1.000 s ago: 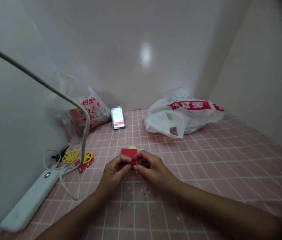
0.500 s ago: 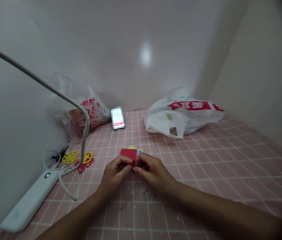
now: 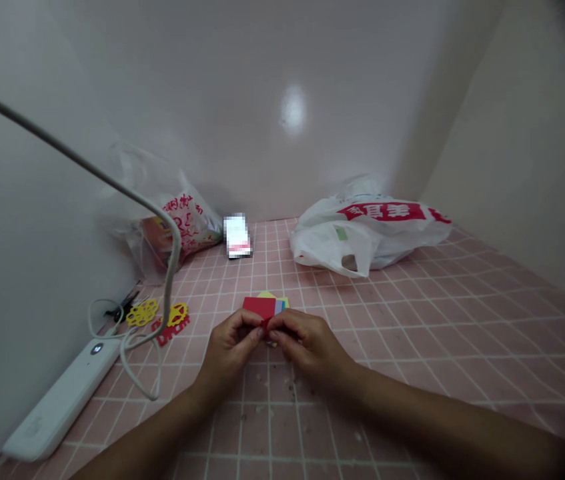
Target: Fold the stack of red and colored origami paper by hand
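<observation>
Near the middle of the pink tiled surface, my left hand [image 3: 232, 343] and my right hand [image 3: 307, 337] meet fingertip to fingertip. Both are closed in a pinch on a small red piece [image 3: 266, 324], mostly covered by the fingers. Just beyond them lies a flat red square [image 3: 259, 305], with blue and yellow sheets [image 3: 268, 294] showing from under its back and right edges. A small pale bit shows below the fingertips, too small to make out.
A white power bank [image 3: 62, 400] lies at left, with a looping cable [image 3: 175, 267]. Yellow cut-out shapes [image 3: 142, 312] and a red one [image 3: 172, 330] sit beside it. Behind stand a clear bag [image 3: 187, 220], a lit phone [image 3: 237, 235] and a white bag [image 3: 377, 227].
My right fingers have shifted slightly around the small red piece, which looks turned between the fingertips. The whole view has moved very slightly.
</observation>
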`<state>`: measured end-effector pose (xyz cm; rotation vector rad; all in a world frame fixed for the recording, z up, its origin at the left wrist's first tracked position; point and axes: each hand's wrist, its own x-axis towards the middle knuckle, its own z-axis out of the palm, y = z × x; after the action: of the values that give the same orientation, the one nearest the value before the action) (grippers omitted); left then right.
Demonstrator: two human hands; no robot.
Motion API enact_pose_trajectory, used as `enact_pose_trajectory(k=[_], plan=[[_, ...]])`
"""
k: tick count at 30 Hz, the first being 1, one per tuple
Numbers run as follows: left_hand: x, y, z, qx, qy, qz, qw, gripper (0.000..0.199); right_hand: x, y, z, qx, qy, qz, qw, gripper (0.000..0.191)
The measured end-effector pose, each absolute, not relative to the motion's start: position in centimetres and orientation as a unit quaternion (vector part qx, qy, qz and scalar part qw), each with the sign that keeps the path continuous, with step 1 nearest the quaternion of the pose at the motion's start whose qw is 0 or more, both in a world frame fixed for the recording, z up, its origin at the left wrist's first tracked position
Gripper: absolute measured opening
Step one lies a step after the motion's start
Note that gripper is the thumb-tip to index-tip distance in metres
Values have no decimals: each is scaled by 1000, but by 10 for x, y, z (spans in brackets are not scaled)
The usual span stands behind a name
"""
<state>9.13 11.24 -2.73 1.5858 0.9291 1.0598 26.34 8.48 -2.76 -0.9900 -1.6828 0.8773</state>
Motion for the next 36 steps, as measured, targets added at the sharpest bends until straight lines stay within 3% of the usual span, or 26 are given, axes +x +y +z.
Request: enact_pose_trajectory(k=[7, 14, 19, 25, 36], plan=[[90, 111, -28, 714, 390, 414, 409, 6, 260, 84, -32, -417, -643, 437, 471, 9], [89, 109, -31, 785, 380, 390, 294, 7, 261, 84, -33, -444, -680, 364, 457, 9], [90, 108, -31, 781, 379, 403, 288, 7, 260, 82, -29, -464, -683, 314, 470, 12], [89, 108, -31, 764, 372, 432, 302, 6, 260, 85, -28, -495, -590, 403, 495, 15], [90, 107, -27, 828, 311, 422, 199, 12, 262, 94, -33, -504, -528, 465, 500, 12]])
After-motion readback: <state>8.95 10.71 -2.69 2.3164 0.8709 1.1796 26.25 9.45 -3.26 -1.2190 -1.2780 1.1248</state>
